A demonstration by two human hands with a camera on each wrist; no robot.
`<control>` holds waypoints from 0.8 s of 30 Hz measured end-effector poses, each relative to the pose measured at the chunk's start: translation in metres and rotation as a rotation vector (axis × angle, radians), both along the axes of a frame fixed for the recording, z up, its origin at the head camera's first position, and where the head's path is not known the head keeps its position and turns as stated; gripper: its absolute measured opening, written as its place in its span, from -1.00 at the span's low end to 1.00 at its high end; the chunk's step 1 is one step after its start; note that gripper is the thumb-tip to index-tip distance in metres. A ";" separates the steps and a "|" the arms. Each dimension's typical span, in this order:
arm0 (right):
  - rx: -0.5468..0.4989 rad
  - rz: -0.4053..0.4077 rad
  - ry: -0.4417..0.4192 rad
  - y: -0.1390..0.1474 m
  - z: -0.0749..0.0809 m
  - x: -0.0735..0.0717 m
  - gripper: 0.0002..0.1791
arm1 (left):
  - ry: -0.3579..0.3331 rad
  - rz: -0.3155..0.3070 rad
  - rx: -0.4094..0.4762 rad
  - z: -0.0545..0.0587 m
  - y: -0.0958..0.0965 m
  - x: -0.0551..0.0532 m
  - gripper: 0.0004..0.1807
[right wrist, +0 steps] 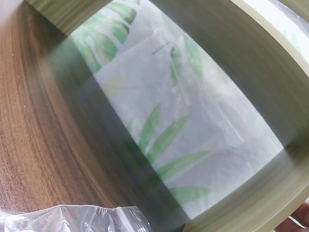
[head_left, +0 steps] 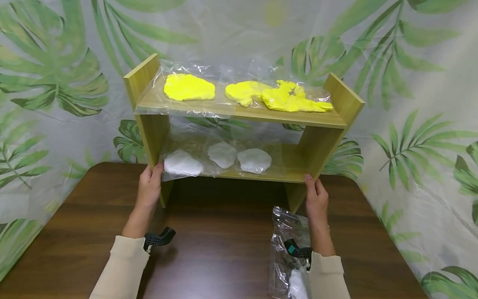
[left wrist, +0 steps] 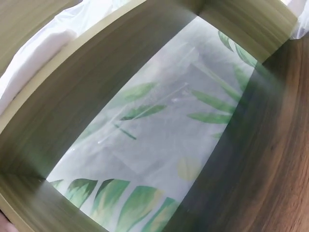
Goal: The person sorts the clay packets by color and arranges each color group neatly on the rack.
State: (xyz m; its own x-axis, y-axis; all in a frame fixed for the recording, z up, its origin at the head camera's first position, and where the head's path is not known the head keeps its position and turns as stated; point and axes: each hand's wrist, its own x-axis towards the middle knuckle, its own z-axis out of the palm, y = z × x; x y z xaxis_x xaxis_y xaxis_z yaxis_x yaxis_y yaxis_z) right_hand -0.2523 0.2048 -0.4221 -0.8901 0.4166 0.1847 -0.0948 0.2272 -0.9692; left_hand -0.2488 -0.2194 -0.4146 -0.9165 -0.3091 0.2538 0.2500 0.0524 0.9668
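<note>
A small light-wood desktop shelf [head_left: 239, 174] with two tiers stands at the far side of the table. My left hand [head_left: 150, 185] grips its left side panel level with the lower tier, thumb at the front edge. On the opposite panel my right hand [head_left: 315, 197] holds on at about the same height, its thumb also in front. Flat yellow lumps [head_left: 189, 87] in clear plastic bags lie along the top tier. Three white lumps [head_left: 254, 160] in clear bags rest on the lower tier. Both wrist views look through the opening under that tier.
A clear zip bag [head_left: 281, 241] with a white lump [head_left: 298, 284] inside lies on the dark wood table [head_left: 209, 249], by my right forearm. Behind the shelf hangs a leaf-patterned curtain [head_left: 239, 25].
</note>
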 end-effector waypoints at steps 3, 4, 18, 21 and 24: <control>0.002 0.025 -0.016 0.000 0.002 0.001 -0.40 | -0.003 -0.005 -0.038 0.002 0.000 0.001 -0.51; -0.002 0.031 -0.026 0.000 0.002 0.001 -0.39 | -0.004 -0.006 -0.047 0.002 0.000 0.001 -0.51; 0.134 0.104 -0.142 0.012 0.016 0.012 -0.36 | 0.001 0.015 -0.034 0.001 0.003 0.001 -0.54; 0.185 0.133 -0.140 0.015 0.017 0.020 -0.35 | -0.017 0.012 -0.045 0.001 0.002 0.002 -0.54; 0.231 0.181 -0.114 0.019 0.017 0.030 -0.36 | -0.028 -0.001 -0.050 0.000 0.001 0.002 -0.53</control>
State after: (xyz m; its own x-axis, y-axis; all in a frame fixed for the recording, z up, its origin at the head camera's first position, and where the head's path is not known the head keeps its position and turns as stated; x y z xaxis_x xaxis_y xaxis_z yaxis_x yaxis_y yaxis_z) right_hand -0.2222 0.2242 -0.4049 -0.9665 0.2081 0.1503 -0.0472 0.4316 -0.9008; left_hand -0.2467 -0.2184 -0.4146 -0.9239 -0.2959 0.2427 0.2225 0.1006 0.9697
